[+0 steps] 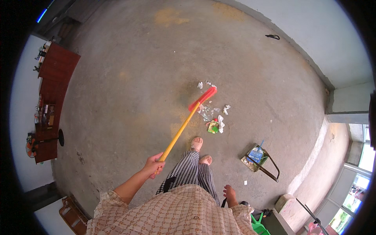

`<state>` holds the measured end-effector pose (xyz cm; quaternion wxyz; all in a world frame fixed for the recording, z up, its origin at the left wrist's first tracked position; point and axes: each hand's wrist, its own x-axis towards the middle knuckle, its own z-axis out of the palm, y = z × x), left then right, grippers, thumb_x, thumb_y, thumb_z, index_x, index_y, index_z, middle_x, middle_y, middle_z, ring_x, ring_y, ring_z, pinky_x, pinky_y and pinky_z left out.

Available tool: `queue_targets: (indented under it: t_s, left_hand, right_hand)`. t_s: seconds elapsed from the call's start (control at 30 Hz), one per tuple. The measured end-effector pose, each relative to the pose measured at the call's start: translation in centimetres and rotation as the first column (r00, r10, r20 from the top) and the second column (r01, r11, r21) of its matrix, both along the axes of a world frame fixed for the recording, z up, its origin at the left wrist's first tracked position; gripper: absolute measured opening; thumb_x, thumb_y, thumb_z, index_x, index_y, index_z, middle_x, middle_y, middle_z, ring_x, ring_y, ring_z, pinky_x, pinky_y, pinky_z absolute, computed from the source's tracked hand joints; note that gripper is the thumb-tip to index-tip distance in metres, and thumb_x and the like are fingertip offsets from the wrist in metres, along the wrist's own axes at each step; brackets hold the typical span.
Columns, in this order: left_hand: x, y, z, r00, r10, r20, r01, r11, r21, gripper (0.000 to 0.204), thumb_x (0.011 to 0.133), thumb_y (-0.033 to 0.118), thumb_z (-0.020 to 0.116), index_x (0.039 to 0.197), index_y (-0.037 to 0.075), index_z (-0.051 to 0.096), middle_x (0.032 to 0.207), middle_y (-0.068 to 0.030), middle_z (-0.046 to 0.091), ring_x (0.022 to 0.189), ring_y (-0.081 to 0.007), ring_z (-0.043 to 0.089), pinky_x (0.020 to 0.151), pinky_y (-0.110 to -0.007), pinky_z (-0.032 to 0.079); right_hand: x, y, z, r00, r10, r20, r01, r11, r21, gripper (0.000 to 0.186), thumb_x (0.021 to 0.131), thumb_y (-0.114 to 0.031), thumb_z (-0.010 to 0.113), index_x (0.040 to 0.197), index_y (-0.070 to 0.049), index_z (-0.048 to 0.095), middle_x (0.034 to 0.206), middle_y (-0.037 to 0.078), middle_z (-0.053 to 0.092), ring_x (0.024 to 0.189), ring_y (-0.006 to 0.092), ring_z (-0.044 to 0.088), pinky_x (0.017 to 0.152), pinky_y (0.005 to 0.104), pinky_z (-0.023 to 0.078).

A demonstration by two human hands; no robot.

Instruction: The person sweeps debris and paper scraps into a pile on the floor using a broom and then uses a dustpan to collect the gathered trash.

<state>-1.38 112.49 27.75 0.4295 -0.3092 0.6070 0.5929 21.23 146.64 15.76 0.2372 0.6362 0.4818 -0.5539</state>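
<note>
My left hand (154,166) grips the yellow handle (176,135) of a broom whose red head (203,98) rests on the concrete floor among crumpled white paper (221,123), clear plastic scraps (206,112) and a small green-and-yellow packet (213,126). The broom slants from my hand up and away, just left of my sandalled feet (196,144). My right hand (229,192) hangs at my side with loosely curved fingers apart, nothing visible in it. To its upper right lies a dustpan (252,158) with litter in it and a long dark handle.
A wooden cabinet (56,74) and an orange fan (32,147) stand along the left wall. A dark strap-like object (272,37) lies by the far right wall. Green plastic (258,227) and a concrete block (284,201) are at lower right, near a raised strip and windows.
</note>
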Motion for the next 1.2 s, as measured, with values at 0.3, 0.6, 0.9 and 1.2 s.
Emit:
queue_targets:
  t_s: [0.3, 0.6, 0.9, 1.2]
  left_hand:
    - [-14.2, 3.9, -7.9, 0.908, -0.349, -0.23, 0.23, 0.877, -0.421, 0.056, 0.072, 0.003, 0.045, 0.124, 0.011, 0.025, 0.049, -0.0017, 0.04, 0.033, -0.0099, 0.038, 0.029, -0.025, 0.033]
    - [-9.3, 1.0, -2.4, 0.893, -0.445, -0.063, 0.425, 0.882, -0.202, 0.055, 0.073, 0.005, 0.048, 0.123, 0.014, 0.027, 0.049, 0.0004, 0.039, 0.035, -0.0068, 0.036, 0.03, -0.022, 0.03]
    - [-9.1, -0.2, -1.1, 0.942, -0.331, -0.044, 0.317, 0.928, -0.194, 0.059, 0.071, 0.004, 0.052, 0.123, 0.012, 0.026, 0.054, -0.001, 0.044, 0.039, -0.0067, 0.039, 0.031, -0.021, 0.031]
    - [-23.8, -3.1, -10.6, 0.949, -0.125, -0.289, 0.0, 0.918, -0.397, 0.05, 0.068, -0.001, 0.047, 0.116, 0.01, 0.036, 0.05, -0.0002, 0.041, 0.035, -0.0078, 0.037, 0.029, -0.023, 0.032]
  right_hand:
    - [-0.7, 0.2, -1.1, 0.991, 0.084, 0.104, -0.072, 0.991, -0.116, 0.034, 0.073, -0.029, 0.044, 0.099, -0.008, 0.049, 0.096, 0.004, 0.053, 0.075, 0.0178, 0.05, 0.059, 0.0328, 0.039]
    - [0.1, -0.7, -0.5, 0.991, -0.048, 0.121, 0.06, 0.993, -0.1, 0.033, 0.073, -0.027, 0.043, 0.098, -0.008, 0.049, 0.094, 0.004, 0.053, 0.073, 0.0171, 0.049, 0.056, 0.0314, 0.039]
    - [-1.6, -1.1, -1.3, 0.993, -0.053, 0.101, 0.064, 0.992, -0.109, 0.033, 0.073, -0.028, 0.043, 0.098, -0.008, 0.048, 0.095, 0.005, 0.052, 0.074, 0.0181, 0.048, 0.056, 0.0331, 0.037]
    - [-0.6, 0.0, -1.2, 0.979, -0.098, 0.176, 0.116, 0.989, -0.095, 0.03, 0.073, -0.027, 0.043, 0.097, -0.01, 0.048, 0.093, 0.004, 0.052, 0.071, 0.0178, 0.049, 0.056, 0.0327, 0.037]
